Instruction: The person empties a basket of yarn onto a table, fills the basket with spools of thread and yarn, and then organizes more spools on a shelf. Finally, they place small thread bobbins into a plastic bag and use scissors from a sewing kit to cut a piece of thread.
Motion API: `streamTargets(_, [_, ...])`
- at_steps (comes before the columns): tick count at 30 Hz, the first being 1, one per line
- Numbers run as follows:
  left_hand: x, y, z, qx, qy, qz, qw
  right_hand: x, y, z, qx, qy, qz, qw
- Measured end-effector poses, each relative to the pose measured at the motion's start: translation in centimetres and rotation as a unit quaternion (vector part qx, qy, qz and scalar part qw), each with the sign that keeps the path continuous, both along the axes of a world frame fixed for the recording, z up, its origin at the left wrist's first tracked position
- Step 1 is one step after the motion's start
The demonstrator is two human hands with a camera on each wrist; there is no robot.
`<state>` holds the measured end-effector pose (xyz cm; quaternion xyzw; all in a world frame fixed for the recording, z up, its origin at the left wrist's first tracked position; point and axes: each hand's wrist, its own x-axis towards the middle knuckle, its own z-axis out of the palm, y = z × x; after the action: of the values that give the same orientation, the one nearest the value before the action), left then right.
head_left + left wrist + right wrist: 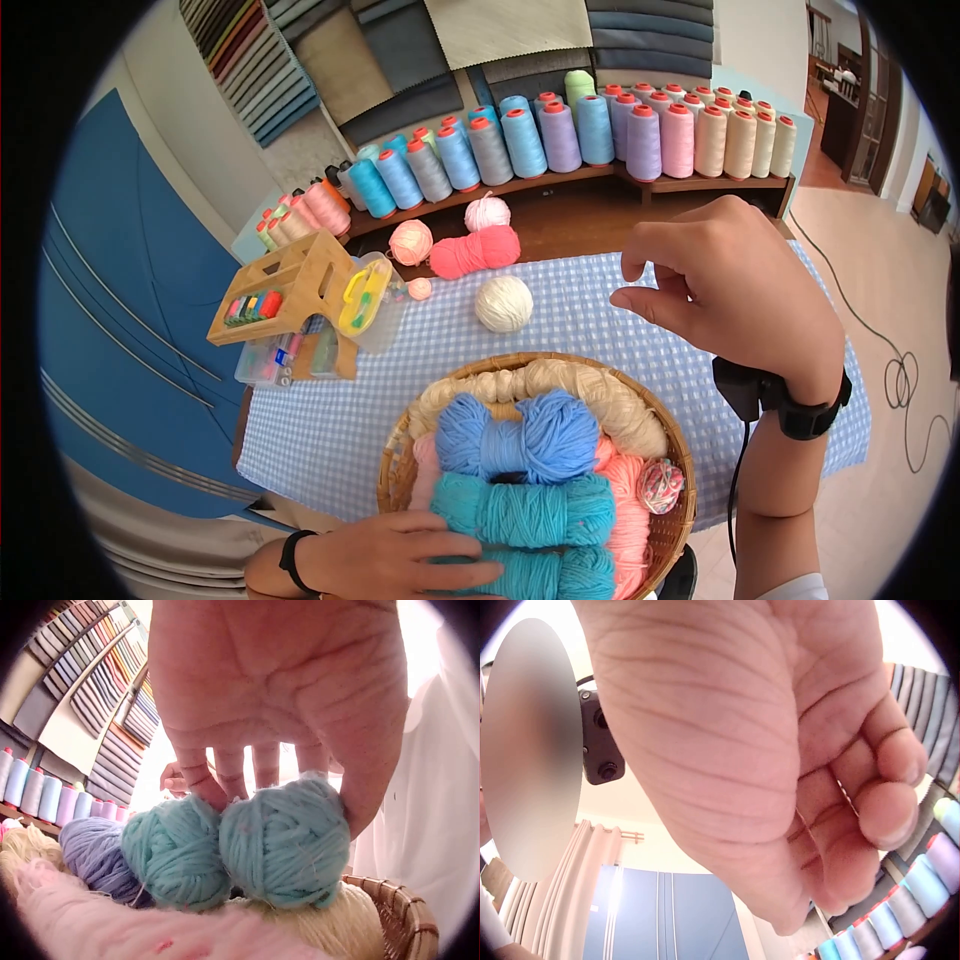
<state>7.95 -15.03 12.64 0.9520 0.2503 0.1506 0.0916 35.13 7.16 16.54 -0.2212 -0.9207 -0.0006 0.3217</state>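
My left hand (400, 555) holds the near teal yarn skein (570, 575) in the wicker basket (688, 520). In the left wrist view its thumb lies along one side of that skein and the fingers reach over the other. A second teal skein (520, 512) and a blue skein (562, 430) lie just beyond, with cream yarn (620, 405) and pink yarn (630, 520) around them. My right hand (735, 275) hangs in the air above the right side of the table, fingers loosely bent, with nothing in it.
Beyond the basket, a white yarn ball (503, 304) sits on the checked cloth (320, 440), and a coral skein (475, 252) lies farther back. A wooden organizer (290, 285) stands at left. Thread cones (520, 145) line the rear shelf. A small multicoloured ball (660, 485) is at the basket's right.
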Motion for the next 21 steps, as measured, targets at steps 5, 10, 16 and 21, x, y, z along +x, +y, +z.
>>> streamTargets(5, [0.0, -0.1, 0.1, 0.015, 0.004, -0.004, 1.000, -0.1, -0.1, 0.1, -0.002, 0.000, -0.001, 1.000])
streamTargets(10, [-0.9, 1.3, 1.7, 0.006, -0.094, -0.037, 0.995, 0.0, -0.1, 0.2, -0.004, -0.006, -0.007, 1.000])
streamTargets(16, [-6.0, 8.9, 1.6, 0.104, -0.029, 0.323, 0.940, 0.0, -0.5, 1.0, -0.047, -0.024, -0.034, 0.998])
streamTargets(21, [-9.3, 14.4, -0.8, 0.109, 0.062, 0.384, 0.915, 0.4, -0.6, 1.1, -0.060, -0.017, -0.038, 0.997])
